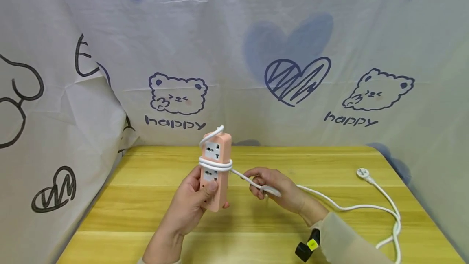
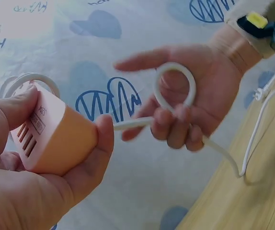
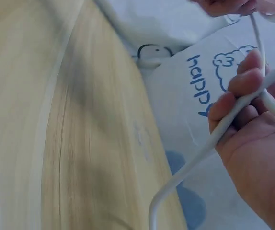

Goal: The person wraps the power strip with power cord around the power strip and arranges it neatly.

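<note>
A: Head view; power strip (image 1: 222, 180)?
B: Above the table (image 1: 128, 215); left hand (image 1: 188, 203) grips its lower end; probably rigid, smooth.
A: Left wrist view?
B: Right hand (image 2: 209, 93) curls round the cord (image 2: 175, 66); probably springy.
A: Right wrist view?
B: Same grip; hold there.

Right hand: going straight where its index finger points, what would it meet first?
Probably the pink power strip in the left hand, which lies ahead of the right hand in the head view; depth is unclear.

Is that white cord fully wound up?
Only partly: turns of the cord circle the power strip, while the rest passes through the right hand and lies loose on the table.
</note>
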Demonstrator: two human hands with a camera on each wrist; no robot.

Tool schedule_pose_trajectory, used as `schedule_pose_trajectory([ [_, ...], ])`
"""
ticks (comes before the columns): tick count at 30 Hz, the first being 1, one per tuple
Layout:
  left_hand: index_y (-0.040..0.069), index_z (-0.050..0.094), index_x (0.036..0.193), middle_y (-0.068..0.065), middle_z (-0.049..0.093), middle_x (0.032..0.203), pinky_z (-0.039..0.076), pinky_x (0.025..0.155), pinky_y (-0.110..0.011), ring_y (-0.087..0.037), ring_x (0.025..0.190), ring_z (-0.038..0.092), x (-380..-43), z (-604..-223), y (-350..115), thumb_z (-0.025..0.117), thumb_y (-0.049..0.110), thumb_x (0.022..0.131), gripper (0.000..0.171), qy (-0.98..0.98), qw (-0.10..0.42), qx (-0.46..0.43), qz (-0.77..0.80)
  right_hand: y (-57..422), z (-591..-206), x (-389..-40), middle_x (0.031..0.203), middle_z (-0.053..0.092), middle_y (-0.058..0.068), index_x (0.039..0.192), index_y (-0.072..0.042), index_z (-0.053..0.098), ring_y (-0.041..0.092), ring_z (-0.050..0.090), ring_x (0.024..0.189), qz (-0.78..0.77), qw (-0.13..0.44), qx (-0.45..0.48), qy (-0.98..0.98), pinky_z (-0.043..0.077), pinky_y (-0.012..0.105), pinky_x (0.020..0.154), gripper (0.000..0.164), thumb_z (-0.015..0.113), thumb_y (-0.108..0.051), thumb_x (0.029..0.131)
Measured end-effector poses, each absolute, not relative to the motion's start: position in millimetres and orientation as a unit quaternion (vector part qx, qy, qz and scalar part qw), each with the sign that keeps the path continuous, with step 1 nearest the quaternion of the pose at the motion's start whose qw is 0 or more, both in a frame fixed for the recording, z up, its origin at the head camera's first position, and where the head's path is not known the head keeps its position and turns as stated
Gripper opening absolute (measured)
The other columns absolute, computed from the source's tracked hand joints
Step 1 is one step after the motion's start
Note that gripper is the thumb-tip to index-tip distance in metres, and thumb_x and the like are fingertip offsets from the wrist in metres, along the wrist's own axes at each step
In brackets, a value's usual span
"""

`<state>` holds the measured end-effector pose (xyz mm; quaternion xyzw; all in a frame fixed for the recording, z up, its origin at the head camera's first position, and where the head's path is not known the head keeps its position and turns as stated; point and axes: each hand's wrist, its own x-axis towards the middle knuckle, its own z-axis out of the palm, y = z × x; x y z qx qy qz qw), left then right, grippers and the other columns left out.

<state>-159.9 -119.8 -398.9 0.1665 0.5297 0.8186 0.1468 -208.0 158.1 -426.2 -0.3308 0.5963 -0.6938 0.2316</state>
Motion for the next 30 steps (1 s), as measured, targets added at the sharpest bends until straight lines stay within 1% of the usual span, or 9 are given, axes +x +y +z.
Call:
schedule_pose_trajectory([
  [5, 0.019, 0.04, 0.154, 0.0, 0.061, 0.126, 0.065, 0.083, -0.043, -0.015, 0.106, 0.067, -159.2, -399.4, -116.7, 0.06, 0.012, 0.107, 0.051, 0.521, 0.112, 0.169, 0.829, 167.2, -425.1, -207.2, 0.11, 0.074, 0.003, 0.157, -0.01, 0.045, 0.007, 0.062, 0.086, -0.76, 0.25, -0.323, 0.505, 0.05, 0.02, 0.076, 0.079, 0.026, -0.069, 0.108],
  [8, 0.02, 0.041, 0.153, 0.001, 0.061, 0.126, 0.065, 0.083, -0.042, -0.014, 0.106, 0.065, -159.1, -399.9, -114.4, 0.058, 0.011, 0.108, 0.049, 0.517, 0.091, 0.178, 0.833, 169.5, -425.1, -206.3, 0.116, 0.072, 0.004, 0.16, -0.005, 0.039, 0.006, 0.062, 0.08, -0.746, 0.187, -0.269, 0.58, 0.052, 0.02, 0.071, 0.064, 0.055, -0.042, 0.11],
  [11, 0.018, 0.041, 0.153, 0.001, 0.06, 0.125, 0.065, 0.083, -0.041, -0.013, 0.103, 0.066, -159.6, -399.8, -113.1, 0.055, 0.009, 0.109, 0.048, 0.519, 0.072, 0.178, 0.833, 164.3, -423.8, -204.0, 0.108, 0.065, 0.003, 0.155, -0.004, 0.041, 0.005, 0.057, 0.067, -0.681, 0.085, -0.17, 0.708, 0.049, 0.02, 0.058, 0.067, 0.074, -0.009, 0.097],
  [13, 0.016, 0.041, 0.152, -0.001, 0.06, 0.125, 0.065, 0.082, -0.04, -0.014, 0.103, 0.066, -160.3, -399.6, -113.0, 0.056, 0.007, 0.108, 0.047, 0.534, 0.063, 0.159, 0.828, 159.9, -422.2, -200.9, 0.101, 0.062, 0.004, 0.149, -0.007, 0.047, 0.005, 0.053, 0.061, -0.634, 0.013, -0.105, 0.766, 0.043, 0.02, 0.052, 0.067, 0.081, -0.005, 0.091],
  [17, 0.011, 0.046, 0.144, -0.007, 0.061, 0.123, 0.065, 0.081, -0.039, -0.018, 0.1, 0.066, -161.7, -397.8, -113.5, 0.065, 0.005, 0.104, 0.045, 0.601, 0.058, 0.106, 0.79, 157.7, -416.7, -194.0, 0.084, 0.066, 0.006, 0.124, -0.01, 0.067, 0.007, 0.048, 0.056, -0.555, -0.125, -0.059, 0.82, 0.039, 0.022, 0.049, 0.031, 0.079, -0.011, 0.096],
  [19, 0.009, 0.049, 0.141, -0.012, 0.062, 0.124, 0.064, 0.082, -0.038, -0.022, 0.1, 0.066, -161.8, -396.6, -114.0, 0.07, 0.007, 0.101, 0.045, 0.641, 0.065, 0.101, 0.758, 160.6, -413.3, -193.1, 0.078, 0.066, 0.003, 0.11, -0.011, 0.074, 0.008, 0.047, 0.056, -0.489, -0.151, -0.062, 0.857, 0.039, 0.023, 0.049, 0.011, 0.074, -0.017, 0.1],
  [21, 0.009, 0.05, 0.142, -0.015, 0.062, 0.129, 0.063, 0.085, -0.037, -0.024, 0.105, 0.066, -160.7, -395.2, -114.8, 0.073, 0.008, 0.099, 0.048, 0.676, 0.072, 0.116, 0.725, 165.6, -410.5, -195.7, 0.073, 0.064, 0.001, 0.098, -0.011, 0.076, 0.009, 0.045, 0.055, -0.446, -0.126, -0.064, 0.884, 0.037, 0.024, 0.048, 0.017, 0.066, -0.022, 0.106],
  [26, 0.015, 0.054, 0.142, -0.014, 0.064, 0.129, 0.06, 0.086, -0.032, -0.021, 0.11, 0.066, -155.5, -393.8, -121.2, 0.073, 0.006, 0.098, 0.049, 0.691, 0.079, 0.199, 0.691, 181.7, -413.5, -205.1, 0.064, 0.051, 0.0, 0.087, -0.011, 0.069, 0.012, 0.033, 0.052, -0.415, 0.05, -0.043, 0.907, 0.028, 0.025, 0.048, 0.036, 0.051, -0.027, 0.113],
  [30, 0.019, 0.054, 0.143, -0.006, 0.062, 0.13, 0.062, 0.086, -0.035, -0.018, 0.104, 0.069, -152.7, -392.7, -128.7, 0.067, 0.0, 0.1, 0.049, 0.612, 0.089, 0.28, 0.734, 191.2, -434.3, -206.1, 0.069, 0.056, -0.001, 0.088, -0.011, 0.069, 0.011, 0.043, 0.059, -0.331, 0.089, -0.072, 0.937, 0.038, 0.029, 0.055, 0.035, 0.05, -0.026, 0.113],
])
